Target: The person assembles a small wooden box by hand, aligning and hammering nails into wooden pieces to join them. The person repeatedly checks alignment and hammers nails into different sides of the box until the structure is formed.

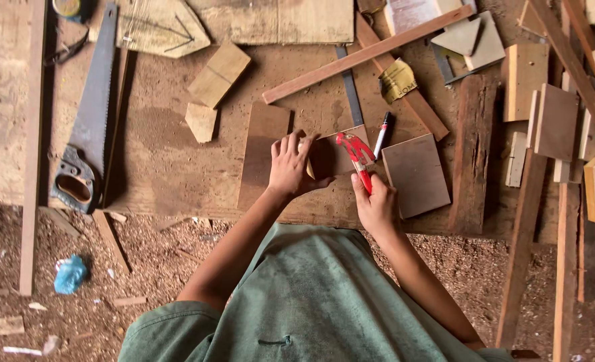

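Wooden board (334, 154), small, flat and brown, lies on the worktop (170, 167) right in front of the person. The left hand (289, 166) rests on the board's left edge, with fingers spread and the thumb hooked under its near side. The right hand (376, 204) is just right of the board and is closed around the handle of a red tool (358, 155); the tool's red head lies on top of the board. It looks like pliers or a small hammer, but I cannot tell which. The board looks stiff and light, likely thin wood with a smooth face and sharp corners, so it should not bend. It could slide on the dusty top, so the best grip is by its edges, pressing down flat. A pen (382, 134) with a dark cap lies just right of the board, and a square brown panel (416, 175) sits beyond the pen. A taller brown panel (262, 157) lies to the left of the board. A metal ruler (350, 94) points away behind the board. Far left of the board lies a hand saw (88, 121) with a grey blade. The worktop is rough wood, and the ground below is covered in sawdust.
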